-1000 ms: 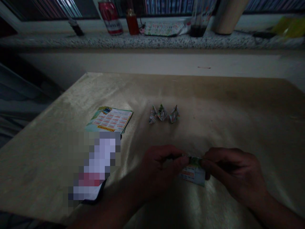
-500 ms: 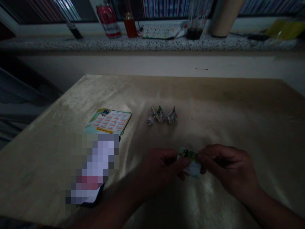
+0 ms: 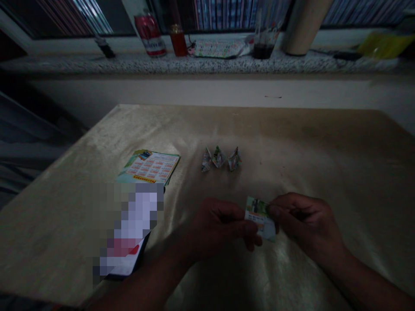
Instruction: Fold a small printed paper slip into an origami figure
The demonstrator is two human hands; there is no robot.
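A small folded piece of printed paper (image 3: 262, 219), green and white, is held up above the table between my two hands. My left hand (image 3: 223, 222) pinches its left edge between thumb and fingers. On the paper's right edge, my right hand (image 3: 304, 222) grips with thumb and forefinger. Beyond the hands stand three small folded paper boats: one on the left (image 3: 206, 160), one in the middle (image 3: 218, 157) and one on the right (image 3: 234, 160). A stack of printed paper sheets (image 3: 151, 166) lies farther left.
A phone (image 3: 129, 233), its screen blurred out, lies on the cloth-covered table (image 3: 308, 142) beside my left forearm. On the windowsill stand a red can (image 3: 151, 36), a small orange-red bottle (image 3: 178, 41), a cup of dark liquid (image 3: 263, 49) and a beige cylinder (image 3: 303, 30).
My left thumb has slid down and left, uncovering more of the paper's printed face. Both hands keep hold of it. The whole view has shifted slightly.
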